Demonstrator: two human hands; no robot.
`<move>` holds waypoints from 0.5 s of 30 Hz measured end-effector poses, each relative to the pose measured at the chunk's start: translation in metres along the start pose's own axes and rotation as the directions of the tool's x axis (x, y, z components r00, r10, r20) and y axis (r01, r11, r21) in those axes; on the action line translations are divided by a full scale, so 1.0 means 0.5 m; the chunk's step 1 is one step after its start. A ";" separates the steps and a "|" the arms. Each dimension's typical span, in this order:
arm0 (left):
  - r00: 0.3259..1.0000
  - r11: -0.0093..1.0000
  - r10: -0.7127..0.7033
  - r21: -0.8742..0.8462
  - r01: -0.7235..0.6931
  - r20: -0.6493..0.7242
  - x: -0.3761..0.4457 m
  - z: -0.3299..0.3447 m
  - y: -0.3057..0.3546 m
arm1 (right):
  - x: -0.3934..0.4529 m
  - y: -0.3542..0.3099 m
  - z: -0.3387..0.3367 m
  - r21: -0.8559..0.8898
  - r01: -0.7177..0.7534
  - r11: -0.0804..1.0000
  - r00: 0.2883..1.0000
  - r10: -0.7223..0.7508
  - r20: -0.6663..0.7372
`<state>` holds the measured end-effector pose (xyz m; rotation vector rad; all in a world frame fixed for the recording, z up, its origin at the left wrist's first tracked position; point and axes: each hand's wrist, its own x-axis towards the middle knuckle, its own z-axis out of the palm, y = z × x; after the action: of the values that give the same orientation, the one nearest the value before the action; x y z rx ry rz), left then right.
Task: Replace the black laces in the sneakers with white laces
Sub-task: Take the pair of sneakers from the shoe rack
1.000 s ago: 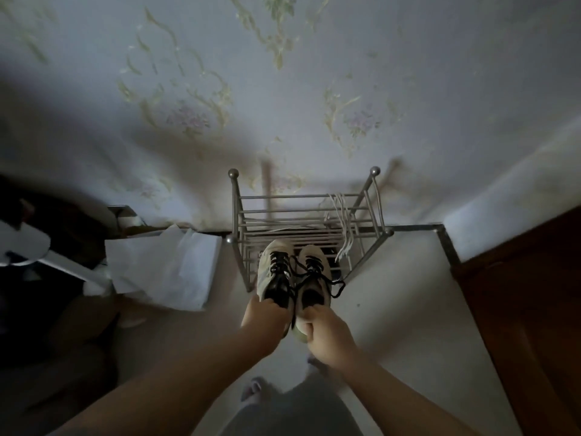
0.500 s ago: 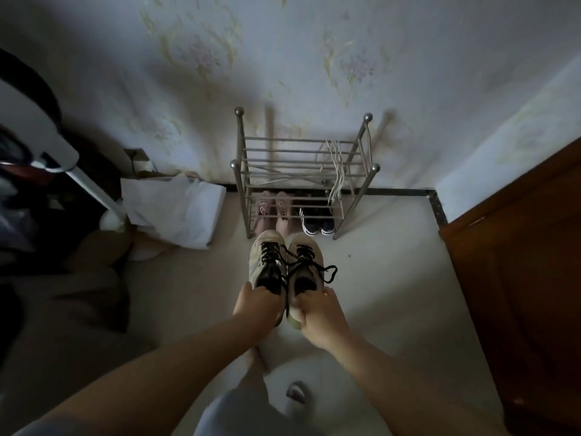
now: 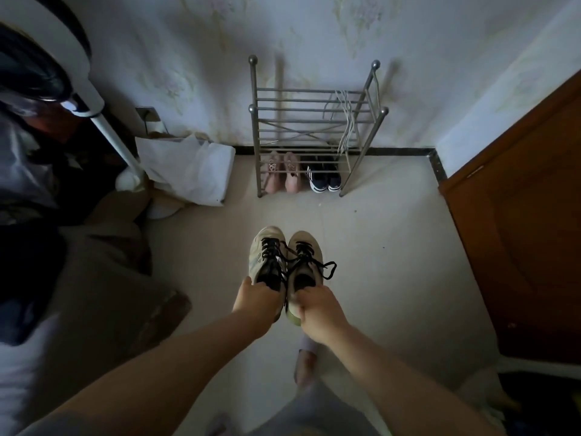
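I hold a pair of pale sneakers with black laces in the air above the floor, toes pointing away. My left hand (image 3: 257, 302) grips the heel of the left sneaker (image 3: 265, 253). The heel of the right sneaker (image 3: 305, 256) is in the grip of my right hand (image 3: 317, 313). A loop of black lace (image 3: 328, 269) hangs off the right sneaker's side. White laces (image 3: 345, 121) hang over the top bars of the metal shoe rack (image 3: 261, 146) by the wall, well beyond the sneakers.
Pink shoes (image 3: 283, 171) and dark shoes (image 3: 323, 177) sit under the rack. A white bag (image 3: 191, 171) lies left of it. A brown wooden door (image 3: 518, 215) is on the right. Dark clutter and a white stand (image 3: 113, 136) fill the left. Light floor (image 3: 377, 247) surrounds the sneakers.
The sneakers have come away from the rack toward me, still held in both hands. The view has tilted down and back, so the rack now stands farther off.
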<state>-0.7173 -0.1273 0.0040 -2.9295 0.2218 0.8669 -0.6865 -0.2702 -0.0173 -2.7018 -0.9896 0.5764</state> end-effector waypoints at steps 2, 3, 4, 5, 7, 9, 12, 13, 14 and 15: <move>1.000 1.000 0.015 -0.006 -0.015 0.006 -0.055 0.058 -0.016 | -0.027 -0.058 0.051 -0.014 -0.057 0.998 0.998 0.058 0.040; 1.000 1.000 0.020 0.002 -0.020 0.013 -0.081 0.088 -0.024 | -0.042 -0.089 0.074 -0.008 -0.079 0.997 0.994 0.079 0.072; 0.999 0.999 0.023 0.022 -0.024 0.023 -0.106 0.119 -0.030 | -0.057 -0.121 0.095 -0.001 -0.091 0.996 0.991 0.090 0.096; 0.999 0.999 0.025 0.043 -0.026 0.032 -0.131 0.148 -0.034 | -0.074 -0.149 0.114 0.006 -0.102 0.995 0.988 0.101 0.119; 0.999 0.999 0.027 0.039 -0.029 0.041 -0.181 0.203 -0.030 | -0.109 -0.195 0.150 0.028 -0.098 0.995 0.986 0.093 0.139; 0.998 0.999 0.030 0.010 -0.030 0.056 -0.225 0.248 -0.026 | -0.143 -0.230 0.187 0.065 -0.078 0.995 0.991 0.070 0.113; 0.998 0.999 0.047 0.012 -0.047 0.050 -0.276 0.303 -0.013 | -0.192 -0.272 0.225 0.096 -0.074 0.993 0.995 0.068 0.070; 0.998 0.999 0.049 0.014 -0.049 0.044 -0.289 0.319 -0.005 | -0.207 -0.276 0.239 0.105 -0.078 0.991 0.996 0.073 0.055; 0.998 0.998 0.054 0.013 -0.054 0.043 -0.301 0.332 0.004 | -0.222 -0.280 0.252 0.108 -0.088 0.990 0.995 0.082 0.055; 0.997 0.998 0.058 0.013 -0.059 0.050 -0.311 0.344 0.015 | -0.238 -0.285 0.265 0.098 -0.089 0.991 0.994 0.082 0.067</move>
<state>-0.9396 -0.0965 -0.0550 -2.8981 0.3102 0.9403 -0.9079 -0.2331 -0.0567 -2.6622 -0.8389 0.7112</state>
